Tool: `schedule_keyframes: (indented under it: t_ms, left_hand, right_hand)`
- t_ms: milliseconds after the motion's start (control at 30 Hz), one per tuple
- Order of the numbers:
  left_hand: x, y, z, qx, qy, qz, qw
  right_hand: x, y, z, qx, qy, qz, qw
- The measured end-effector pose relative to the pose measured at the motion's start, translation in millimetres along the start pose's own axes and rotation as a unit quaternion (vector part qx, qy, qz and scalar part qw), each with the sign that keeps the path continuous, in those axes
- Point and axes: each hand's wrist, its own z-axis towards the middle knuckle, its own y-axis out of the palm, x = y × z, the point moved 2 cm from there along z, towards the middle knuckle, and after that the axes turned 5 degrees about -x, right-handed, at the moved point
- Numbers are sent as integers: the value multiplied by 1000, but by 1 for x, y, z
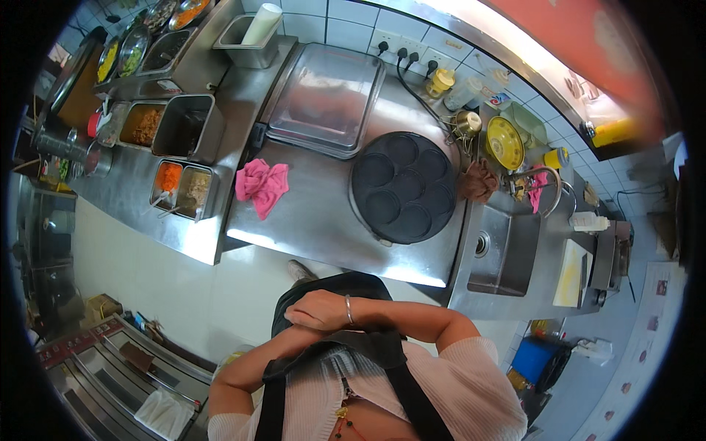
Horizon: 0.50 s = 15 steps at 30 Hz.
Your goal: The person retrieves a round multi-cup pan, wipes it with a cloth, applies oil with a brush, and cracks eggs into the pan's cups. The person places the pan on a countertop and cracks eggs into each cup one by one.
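My right hand [319,310] lies across my left forearm [287,347] in front of the dark apron [353,284], its fingers curled and its palm hidden. A silver-coloured bangle [348,310] circles my right wrist. My left hand is out of sight behind the right arm and the apron. Before me on the steel counter [309,204] sits a round black griddle [409,179] with several shallow round moulds, which look bare. To its left lie a crumpled pink cloth [262,186] and a lidded rectangular tray [325,96]. Neither hand touches these.
A steel sink [510,248] with a curved tap [556,193] adjoins the griddle's right. Beyond it lies a cutting board [571,275] with a knife. Steel food containers [185,190] stand at left, near the counter edge. A black power cable [422,102] runs along the back.
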Motion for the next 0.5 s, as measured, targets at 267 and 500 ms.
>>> schedule_keyframes:
  t_ms: [267,500]
  left_hand:
    - [-18,-64,-55,-74,-39,-139,987]
    - [-138,-64,-150,257,-287,-268,883]
  right_hand:
    - [-10,25,55,-9,1,289,957]
    - [51,67,20,225,253,349,874]
